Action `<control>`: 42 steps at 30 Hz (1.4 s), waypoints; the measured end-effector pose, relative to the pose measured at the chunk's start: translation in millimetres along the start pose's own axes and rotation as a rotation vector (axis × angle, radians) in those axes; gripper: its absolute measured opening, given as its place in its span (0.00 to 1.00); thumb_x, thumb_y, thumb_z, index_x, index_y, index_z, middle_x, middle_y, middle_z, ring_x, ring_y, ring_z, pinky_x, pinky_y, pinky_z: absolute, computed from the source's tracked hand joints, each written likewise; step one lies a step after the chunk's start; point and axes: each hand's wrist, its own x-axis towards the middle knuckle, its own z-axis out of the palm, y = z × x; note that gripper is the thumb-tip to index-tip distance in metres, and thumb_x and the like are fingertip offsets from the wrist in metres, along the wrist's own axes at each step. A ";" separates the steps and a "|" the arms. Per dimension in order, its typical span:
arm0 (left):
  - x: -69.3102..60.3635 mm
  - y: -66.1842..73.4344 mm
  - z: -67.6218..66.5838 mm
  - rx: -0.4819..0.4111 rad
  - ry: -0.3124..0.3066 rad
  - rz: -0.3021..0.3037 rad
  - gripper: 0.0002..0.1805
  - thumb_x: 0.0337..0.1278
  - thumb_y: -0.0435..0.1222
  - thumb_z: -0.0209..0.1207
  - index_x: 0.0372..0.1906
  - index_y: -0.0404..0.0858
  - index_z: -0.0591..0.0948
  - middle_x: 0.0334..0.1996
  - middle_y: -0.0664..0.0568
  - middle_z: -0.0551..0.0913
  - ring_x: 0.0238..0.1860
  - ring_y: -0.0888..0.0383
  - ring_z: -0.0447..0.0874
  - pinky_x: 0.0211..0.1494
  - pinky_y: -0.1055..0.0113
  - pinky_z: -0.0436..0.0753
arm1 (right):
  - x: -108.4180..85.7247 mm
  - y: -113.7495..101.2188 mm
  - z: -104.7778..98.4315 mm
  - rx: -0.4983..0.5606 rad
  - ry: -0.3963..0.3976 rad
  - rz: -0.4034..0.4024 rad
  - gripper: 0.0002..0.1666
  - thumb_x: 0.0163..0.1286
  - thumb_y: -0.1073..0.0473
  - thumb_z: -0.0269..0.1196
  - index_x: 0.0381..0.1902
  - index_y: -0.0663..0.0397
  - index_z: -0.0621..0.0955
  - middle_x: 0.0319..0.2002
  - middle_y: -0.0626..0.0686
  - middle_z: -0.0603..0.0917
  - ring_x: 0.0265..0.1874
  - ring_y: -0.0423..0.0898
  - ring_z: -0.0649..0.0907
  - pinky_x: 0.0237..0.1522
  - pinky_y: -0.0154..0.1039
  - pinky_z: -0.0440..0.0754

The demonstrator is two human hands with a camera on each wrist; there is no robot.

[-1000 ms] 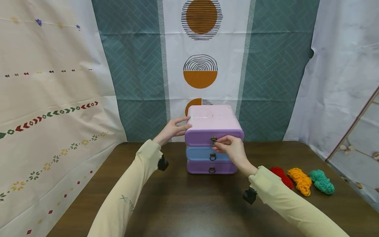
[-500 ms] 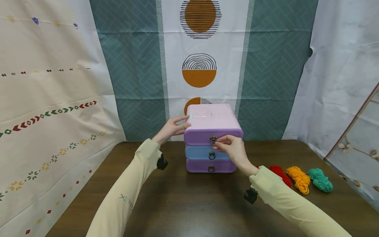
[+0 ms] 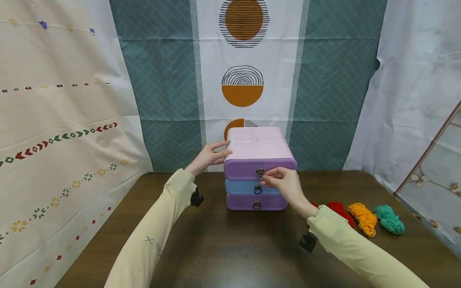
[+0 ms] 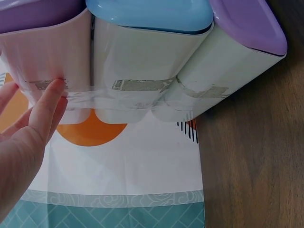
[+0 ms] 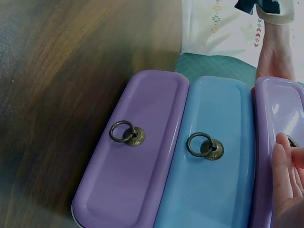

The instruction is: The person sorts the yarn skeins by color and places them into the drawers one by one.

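A three-tier drawer unit stands on the table, its pink top [image 3: 257, 144] above a purple top drawer [image 3: 241, 170], a blue middle drawer [image 3: 237, 187] and a purple bottom drawer [image 3: 239, 203]. My left hand [image 3: 207, 158] rests its spread fingertips on the left side of the top tier, seen too in the left wrist view, where the hand [image 4: 28, 137] touches the pink wall [image 4: 52, 57]. My right hand [image 3: 286, 184] pinches the ring pull [image 3: 260, 175] of the top drawer, whose front stands slightly forward. In the right wrist view, fingers partly hide that pull.
Red yarn [image 3: 340, 212], orange yarn [image 3: 363, 219] and teal yarn [image 3: 390, 220] lie right of the unit, near my right sleeve. Patterned cloths [image 3: 165, 100] hang behind and beside the brown table [image 3: 230, 256].
The top drawer's front has shifted slightly toward me, together with my right hand on its ring. My left hand stays against the unit's side.
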 end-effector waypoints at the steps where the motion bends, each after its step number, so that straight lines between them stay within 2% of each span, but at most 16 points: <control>1: -0.2 0.0 -0.1 0.007 0.001 0.002 0.31 0.53 0.39 0.62 0.63 0.41 0.68 0.55 0.47 0.71 0.49 0.54 0.75 0.48 0.63 0.76 | -0.8 -0.2 -0.2 -0.003 -0.004 -0.002 0.10 0.60 0.67 0.63 0.36 0.71 0.79 0.29 0.61 0.83 0.30 0.55 0.83 0.33 0.40 0.81; 13: 0.0 0.5 -0.1 0.023 -0.002 0.008 0.30 0.53 0.39 0.62 0.63 0.42 0.68 0.53 0.47 0.72 0.50 0.54 0.74 0.48 0.64 0.76 | -14.9 -6.7 -4.0 -0.015 -0.038 -0.015 0.12 0.59 0.65 0.64 0.36 0.72 0.79 0.29 0.61 0.83 0.32 0.59 0.82 0.33 0.40 0.80; 27: 0.6 -0.1 0.9 0.024 -0.002 0.014 0.30 0.54 0.39 0.61 0.63 0.41 0.68 0.54 0.46 0.72 0.50 0.54 0.75 0.48 0.64 0.76 | -29.4 -8.6 -5.6 0.003 -0.058 -0.006 0.11 0.58 0.65 0.65 0.35 0.71 0.80 0.28 0.59 0.83 0.30 0.53 0.83 0.35 0.39 0.80; 34: 1.5 -2.5 2.7 0.027 0.003 0.013 0.30 0.54 0.38 0.61 0.63 0.40 0.68 0.53 0.45 0.72 0.49 0.54 0.75 0.51 0.59 0.74 | -36.1 -7.0 -5.5 0.021 -0.061 -0.032 0.11 0.58 0.65 0.65 0.34 0.71 0.80 0.28 0.60 0.83 0.30 0.58 0.83 0.35 0.40 0.80; 42: 1.2 -1.0 1.1 0.016 0.008 0.008 0.30 0.54 0.38 0.61 0.63 0.41 0.68 0.51 0.45 0.75 0.49 0.54 0.75 0.49 0.62 0.75 | -42.4 -9.0 -5.4 0.033 -0.064 -0.022 0.12 0.58 0.64 0.65 0.34 0.71 0.80 0.29 0.60 0.83 0.30 0.56 0.83 0.35 0.40 0.80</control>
